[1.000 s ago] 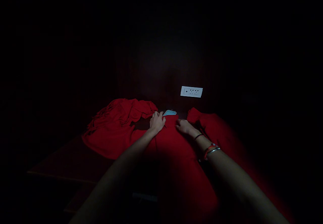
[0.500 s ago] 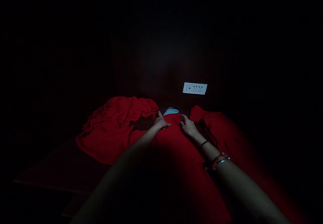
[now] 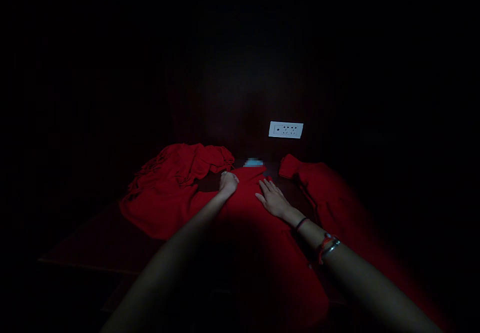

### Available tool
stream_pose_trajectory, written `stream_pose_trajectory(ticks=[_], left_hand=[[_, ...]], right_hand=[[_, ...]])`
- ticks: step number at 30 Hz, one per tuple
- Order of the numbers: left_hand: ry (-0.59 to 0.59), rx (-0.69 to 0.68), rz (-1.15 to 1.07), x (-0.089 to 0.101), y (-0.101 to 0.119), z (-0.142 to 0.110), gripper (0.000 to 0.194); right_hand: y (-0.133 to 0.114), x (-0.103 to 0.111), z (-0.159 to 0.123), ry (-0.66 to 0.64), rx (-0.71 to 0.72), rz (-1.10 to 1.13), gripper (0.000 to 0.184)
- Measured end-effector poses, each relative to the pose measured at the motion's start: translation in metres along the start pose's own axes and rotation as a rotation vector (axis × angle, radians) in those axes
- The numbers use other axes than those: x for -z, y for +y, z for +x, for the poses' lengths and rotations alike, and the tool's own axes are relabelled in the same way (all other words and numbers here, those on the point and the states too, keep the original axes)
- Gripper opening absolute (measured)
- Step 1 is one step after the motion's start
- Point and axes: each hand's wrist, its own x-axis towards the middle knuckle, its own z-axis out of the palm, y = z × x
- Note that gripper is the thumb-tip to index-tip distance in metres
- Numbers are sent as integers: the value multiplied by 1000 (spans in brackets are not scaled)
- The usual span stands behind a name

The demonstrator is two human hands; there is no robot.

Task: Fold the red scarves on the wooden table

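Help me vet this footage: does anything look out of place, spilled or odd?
The pale blue item behind the red cloth looks odd: it shows as coarse squares, so I cannot identify it. The fringed red fabric at left lies bunched. No spill or damage shows, though much is dark.

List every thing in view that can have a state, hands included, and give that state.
Left hand: curled; grip on cloth unclear
Right hand: open, fingers spread over the middle cloth
Middle red cloth: spread out
Fringed red cloth: bunched up
Right-side red cloth: rumpled
Socket panel: nothing plugged in
Pale blue item: pixelated, details unreadable
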Motion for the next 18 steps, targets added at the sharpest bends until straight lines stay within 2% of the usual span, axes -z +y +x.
stream_pose_trajectory(ticks=[3,8,12,18], left_hand=[[47,-18,9,1,-8,-4,29],[88,-43,63,-9,-6,-15,43],[100,-29,176,-11,-4,-24,51],[52,50,198,-9,-4,-28,50]], right_hand=[[0,14,11,-51,-18,39,46],[6,31,45,-124,-147,39,30],[6,22,61,-153,-188,25,22],[11,2,68,-77,-351,27,27]])
